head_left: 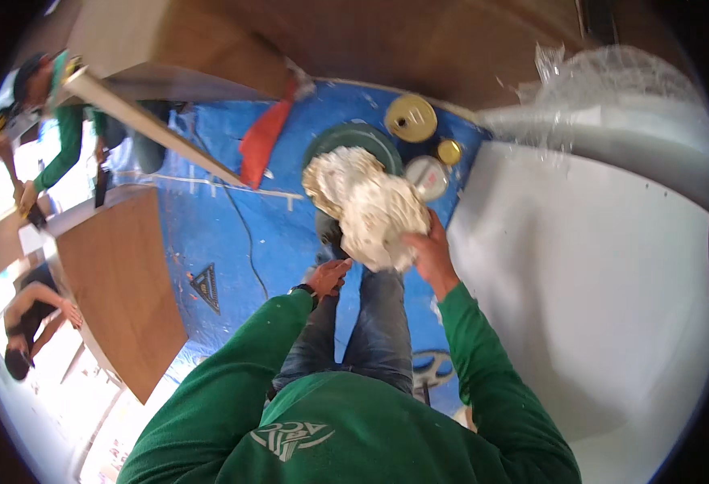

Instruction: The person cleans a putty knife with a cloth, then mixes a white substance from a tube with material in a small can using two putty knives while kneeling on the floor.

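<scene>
Right hand (433,252) grips the cream wad (385,226) at its right edge, thumb on top, likely because it's floppy. Left hand (328,278) just beside its near edge, fingers part-curled; can't tell if holding anything. Blue tarp (221,218) under all, presumably for drips. Green tub (346,135) near tarp's far edge, wad partly covering it. Gold tin (420,119), white tin (428,177), small tin (449,152) by tarp's far right corner, probably for reach.

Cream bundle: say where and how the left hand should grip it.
Likely by its near-left edge, coming from the lower left: the left hand is close there, the right hand grips the right edge, and the cream bundle has crumpled folds that look pinchable.
</scene>
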Tool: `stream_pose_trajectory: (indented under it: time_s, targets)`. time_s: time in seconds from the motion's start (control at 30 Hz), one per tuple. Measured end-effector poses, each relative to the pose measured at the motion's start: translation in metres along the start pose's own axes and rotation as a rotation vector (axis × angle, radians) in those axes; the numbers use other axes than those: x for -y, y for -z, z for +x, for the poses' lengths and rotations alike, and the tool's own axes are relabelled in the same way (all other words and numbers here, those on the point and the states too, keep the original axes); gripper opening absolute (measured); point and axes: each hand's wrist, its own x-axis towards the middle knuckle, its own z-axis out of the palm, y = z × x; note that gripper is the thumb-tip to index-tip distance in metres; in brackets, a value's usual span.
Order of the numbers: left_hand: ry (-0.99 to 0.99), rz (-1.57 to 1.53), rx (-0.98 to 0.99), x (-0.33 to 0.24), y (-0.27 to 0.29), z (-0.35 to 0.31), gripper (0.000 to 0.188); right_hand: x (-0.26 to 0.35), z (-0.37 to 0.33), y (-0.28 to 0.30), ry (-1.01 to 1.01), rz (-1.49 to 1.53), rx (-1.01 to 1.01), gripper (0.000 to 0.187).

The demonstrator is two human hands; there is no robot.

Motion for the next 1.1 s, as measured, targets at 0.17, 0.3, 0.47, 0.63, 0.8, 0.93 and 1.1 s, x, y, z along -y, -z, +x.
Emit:
stream_pose_trajectory:
  time_s: [0.17,0.3,0.47,0.63,0.8,0.93,1.1]
  targets:
    - [-0.001,-0.390,0.046,-0.024,0.051,-0.100,0.095,-0.004,-0.064,-0.021,-0.163,0.098,0.002,0.075]
    - [-0.211,-0.642,0.413,-0.025,0.045,-0.139,0.089,-0.009,-0.098,-0.051,-0.179,-0.012,0.113,0.074]
    - [-0.563,-0.556,0.153,-0.042,0.027,-0.196,0.054,0.020,-0.132,-0.116,-0.098,-0.075,0.261,0.063]
    - [-0.712,-0.614,0.200,-0.031,0.048,-0.230,0.038,0.041,-0.155,-0.147,-0.106,-0.168,0.243,0.057]
    - [-0.759,-0.516,0.232,-0.029,0.063,-0.266,0.039,0.053,-0.187,-0.163,-0.054,-0.280,0.366,0.057]
    - [-0.837,-0.485,0.242,-0.035,0.057,-0.286,0.042,0.035,-0.182,-0.148,0.145,-0.380,0.321,0.057]
    - [-0.849,-0.623,0.256,-0.031,0.059,-0.302,0.044,0.072,-0.207,-0.188,0.091,-0.429,0.354,0.047]
